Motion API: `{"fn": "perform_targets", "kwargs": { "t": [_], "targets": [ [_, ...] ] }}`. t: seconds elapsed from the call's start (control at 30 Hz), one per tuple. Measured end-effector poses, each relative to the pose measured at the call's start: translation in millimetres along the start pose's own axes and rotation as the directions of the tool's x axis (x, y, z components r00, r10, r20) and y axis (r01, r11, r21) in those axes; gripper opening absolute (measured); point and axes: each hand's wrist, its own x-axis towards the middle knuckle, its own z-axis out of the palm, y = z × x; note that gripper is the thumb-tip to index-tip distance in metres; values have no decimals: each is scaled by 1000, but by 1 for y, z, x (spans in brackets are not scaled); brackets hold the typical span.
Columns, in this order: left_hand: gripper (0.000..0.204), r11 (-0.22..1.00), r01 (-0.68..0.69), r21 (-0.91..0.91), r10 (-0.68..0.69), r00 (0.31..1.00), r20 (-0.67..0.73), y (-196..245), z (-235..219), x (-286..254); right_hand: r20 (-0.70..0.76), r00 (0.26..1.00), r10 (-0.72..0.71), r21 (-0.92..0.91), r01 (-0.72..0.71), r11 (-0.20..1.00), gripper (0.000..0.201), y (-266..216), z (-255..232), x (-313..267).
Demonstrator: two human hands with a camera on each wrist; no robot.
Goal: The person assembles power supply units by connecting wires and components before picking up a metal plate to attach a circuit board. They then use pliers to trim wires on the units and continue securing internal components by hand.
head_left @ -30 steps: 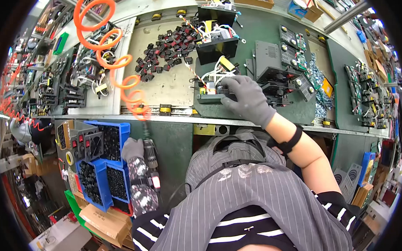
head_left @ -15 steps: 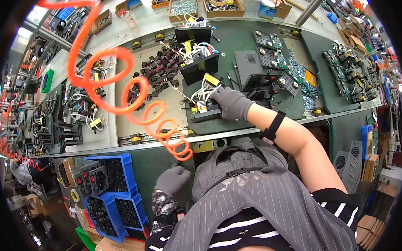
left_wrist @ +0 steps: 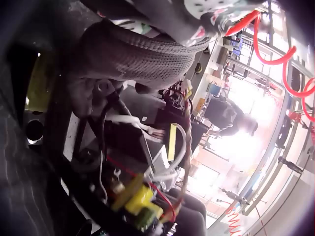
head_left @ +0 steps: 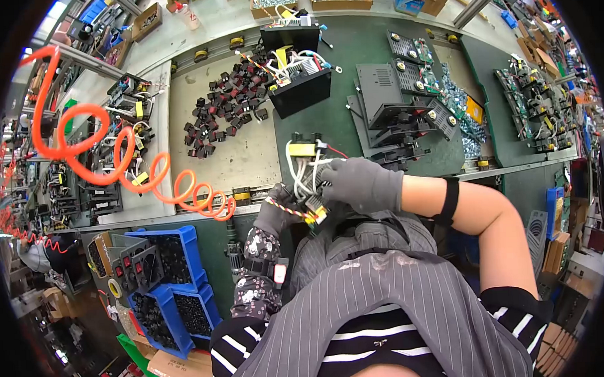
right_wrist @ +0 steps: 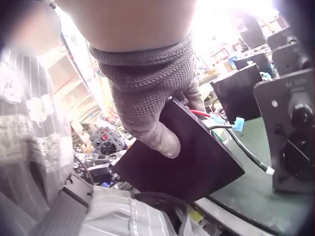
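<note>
Both gloved hands hold an electronic circuit unit (head_left: 306, 182) near the bench's front edge, in front of the lap. It has white wires, a yellow-wrapped part and a flat black panel (right_wrist: 197, 167). The right hand (head_left: 365, 185) grips its right side; in the right wrist view the thumb lies across the black panel and other fingers go behind its edge. At the unit's left side the left hand (head_left: 274, 213) grips close to a twisted red, yellow and white wire; its fingertips are partly hidden. A pneumatic screwdriver (head_left: 233, 247) hangs left of the left forearm on an orange coiled hose (head_left: 118, 155).
Two similar units with black panels (head_left: 303, 94) stand farther back. Black switches (head_left: 223, 108) lie heaped to their left. Dark metal housings (head_left: 385, 96) and loose screws (head_left: 473, 149) sit on the right. Blue bins (head_left: 202, 275) of small black parts stand at lower left.
The circuit unit has left the bench and come toward the body in the right hand, turning on the way. The left hand has moved up from beside the lap and taken hold of it.
</note>
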Motion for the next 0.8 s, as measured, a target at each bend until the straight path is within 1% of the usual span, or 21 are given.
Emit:
{"fn": "perform_targets", "kwargs": {
  "t": [0.03,0.07,0.1,0.13,0.17,0.23,0.27,0.3,0.37,0.4,0.43,0.5,0.6,0.63,0.7,0.73,0.77,0.8],
  "targets": [
    [46,763,285,-580,-328,944,32,-1,-4,2,-1,1000,2,12,-2,1000,27,-3,-4,-1],
    [48,732,379,-566,-342,923,175,14,-3,-4,20,998,-57,-22,57,998,26,-7,-13,0],
    [47,834,272,-480,-221,962,161,22,0,-4,42,993,-115,-54,117,992,25,-10,-21,-1],
    [46,889,180,-422,-130,981,145,31,2,-8,-57,978,-201,-100,195,976,21,-10,-26,-3],
    [46,907,110,-407,-62,990,128,44,5,-7,-198,945,-262,-117,242,963,14,-6,-20,-2],
    [46,923,-20,-384,64,993,101,66,11,-1,-293,887,-356,-192,310,931,11,-1,-34,1],
    [46,922,-75,-379,120,988,95,78,13,5,-227,902,-368,-166,337,927,12,3,-33,3],
    [45,916,-123,-381,170,981,94,87,16,12,-265,862,-432,-235,377,896,12,10,-38,4],
    [45,899,-206,-387,263,960,99,104,22,26,-272,856,-439,-237,383,893,13,24,-38,9],
    [45,892,-229,-389,289,952,104,110,25,32,-233,831,-505,-343,416,842,13,32,-36,11],
    [45,886,-247,-393,312,943,111,113,28,37,-193,843,-502,-390,404,828,12,41,-33,10],
    [45,881,-266,-390,340,931,132,119,31,47,-148,825,-545,-501,413,761,9,54,-45,10],
    [44,883,-267,-387,352,921,166,122,35,56,2,822,-569,-620,448,644,13,78,-32,16],
    [44,885,-264,-384,350,920,175,123,37,58,-2,828,-561,-618,441,652,13,85,-28,18],
    [44,890,-254,-379,348,915,204,126,39,61,128,781,-611,-670,522,528,15,99,-19,23],
    [44,891,-244,-383,346,911,224,126,38,64,191,776,-602,-685,544,484,17,105,-14,27],
    [44,892,-240,-383,348,906,241,126,36,68,189,778,-599,-681,543,491,17,108,-14,27],
    [39,878,-226,-422,369,881,296,123,32,80,167,776,-608,-697,529,484,19,111,-14,27]
  ]
}}
